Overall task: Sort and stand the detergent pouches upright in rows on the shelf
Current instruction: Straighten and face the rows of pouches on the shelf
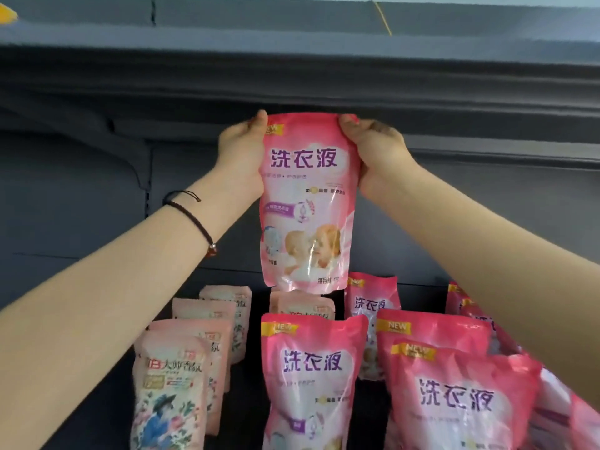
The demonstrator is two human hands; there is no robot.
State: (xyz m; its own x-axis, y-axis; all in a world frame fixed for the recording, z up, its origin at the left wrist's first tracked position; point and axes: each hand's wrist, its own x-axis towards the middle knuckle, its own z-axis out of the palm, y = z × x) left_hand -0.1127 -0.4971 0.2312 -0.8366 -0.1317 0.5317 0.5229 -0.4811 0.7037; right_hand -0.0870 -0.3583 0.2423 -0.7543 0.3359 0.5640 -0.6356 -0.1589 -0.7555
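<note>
Both hands, left hand (242, 151) and right hand (373, 151), gripped pink pouch (306, 203) by top corners, lifted at frame centre. Placing step; next probably lowering upright behind pink row (311, 378), lower centre.

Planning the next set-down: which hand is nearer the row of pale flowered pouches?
Left. The left hand grips the left edge of the raised pink pouch, up above the pale row; the right hand grips its right edge, over the pink rows instead.
</note>
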